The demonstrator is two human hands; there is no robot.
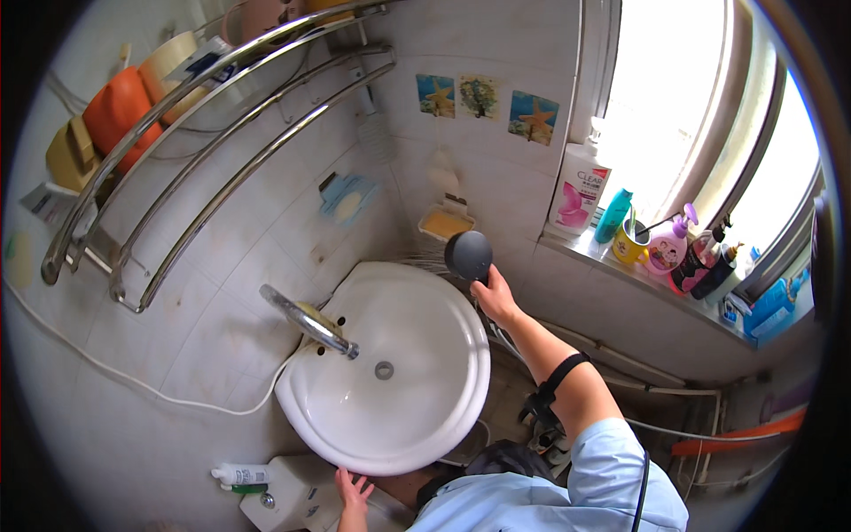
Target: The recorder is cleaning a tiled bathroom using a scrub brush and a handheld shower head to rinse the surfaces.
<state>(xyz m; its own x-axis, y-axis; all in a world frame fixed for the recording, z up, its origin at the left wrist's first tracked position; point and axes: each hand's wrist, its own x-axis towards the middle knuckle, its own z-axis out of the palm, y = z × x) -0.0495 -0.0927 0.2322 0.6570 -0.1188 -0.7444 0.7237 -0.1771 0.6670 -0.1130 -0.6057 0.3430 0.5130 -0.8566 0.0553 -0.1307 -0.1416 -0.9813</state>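
My right hand (pixel 493 292) grips the handle of a dark grey handheld shower head (pixel 469 256), held over the far right rim of the white ceramic washbasin (pixel 465 412). Fine streams of water spray leftward from the head, near the tiled corner. A hose runs down from below my hand. My left hand (pixel 354 491) is at the basin's near edge, fingers spread, holding nothing; whether it touches the rim I cannot tell. A chrome faucet (pixel 312 322) with its spout reaches over the bowl, above the drain (pixel 383 370).
A windowsill (pixel 665 292) at right carries a shampoo bottle (pixel 580 189), a yellow cup (pixel 628 245) and several pump bottles. A metal towel rack (pixel 219 193) juts out upper left. A soap dish (pixel 447 221) hangs in the corner. A white bottle (pixel 241 474) stands on the toilet tank (pixel 286 502).
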